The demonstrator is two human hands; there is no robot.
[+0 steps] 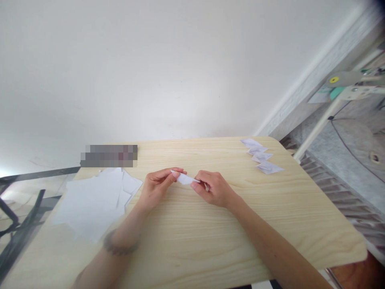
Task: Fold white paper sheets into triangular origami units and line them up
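Between my two hands, above the middle of the table, is a small folded white paper piece [184, 179] with pointed ends. My left hand [159, 182] pinches its left end between thumb and fingers. At the opposite tip, the thumb and curled fingers of my right hand [214, 188] are closed on the paper. Several folded paper pieces [268, 167] of a similar pointed shape stand in a row toward the back right. To the left of my left hand lies a loose spread of white paper sheets [93, 198]. Fingertips behind the held paper are partly hidden.
The light wooden table [192, 249] backs against a white wall [180, 72]. A pixelated dark object [108, 156] sits at its back left corner. To the right stand a pale metal frame [319, 120] and a grey bed-like surface [345, 152]. Dark metal bars [27, 220] are at the left.
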